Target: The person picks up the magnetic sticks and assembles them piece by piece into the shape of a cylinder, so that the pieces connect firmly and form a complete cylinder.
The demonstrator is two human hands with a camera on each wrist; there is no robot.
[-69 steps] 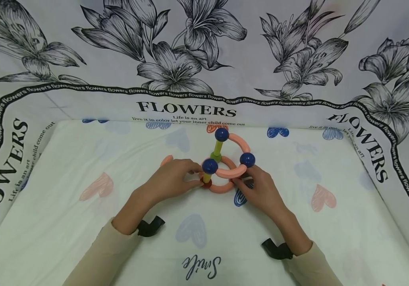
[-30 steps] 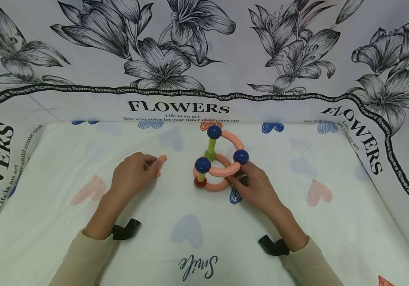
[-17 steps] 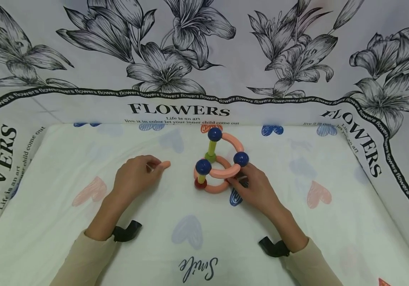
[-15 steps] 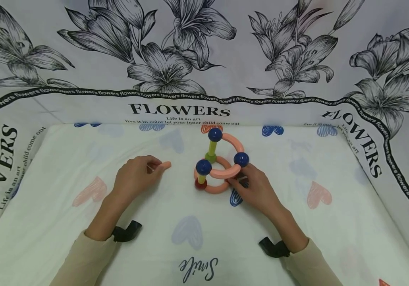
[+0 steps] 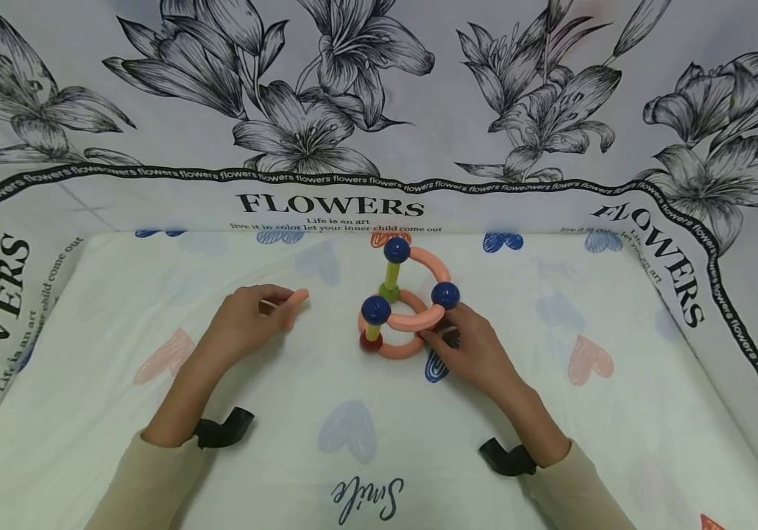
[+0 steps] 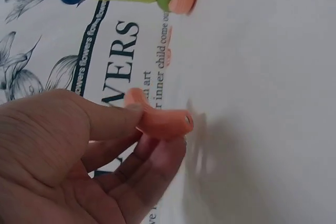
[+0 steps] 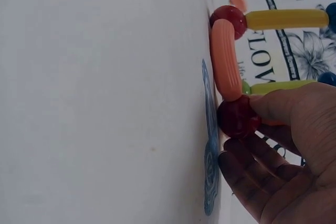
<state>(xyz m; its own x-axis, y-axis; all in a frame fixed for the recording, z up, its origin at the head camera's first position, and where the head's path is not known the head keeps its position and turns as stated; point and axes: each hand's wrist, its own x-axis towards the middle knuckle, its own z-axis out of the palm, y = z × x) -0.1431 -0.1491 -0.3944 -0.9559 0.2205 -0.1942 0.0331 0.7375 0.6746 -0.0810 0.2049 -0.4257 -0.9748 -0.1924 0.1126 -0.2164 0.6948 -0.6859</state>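
A toy frame of balls and rods (image 5: 415,322) stands on the cloth in the middle of the head view. Dark blue balls (image 5: 445,295) and curved orange rods form its upper part, with yellow and green uprights below. My right hand (image 5: 475,346) pinches a red ball (image 7: 239,117) at its base between thumb and fingers; that ball is hidden in the head view. Left of the frame and apart from it, my left hand (image 5: 246,324) pinches a short curved orange rod (image 6: 160,121) between thumb and fingers. One end of this rod faces the left wrist camera.
A white cloth with printed hearts (image 5: 591,361) covers the surface. Behind it rises a floral fabric (image 5: 313,125) with black lettering. Black curved pieces (image 5: 223,428) sit at both wrists, beside the beige sleeves (image 5: 147,478).
My left hand has left the toy frame, moved left and picked up the loose curved orange rod, whose tilt has since changed. My right hand keeps its hold at the frame's base.
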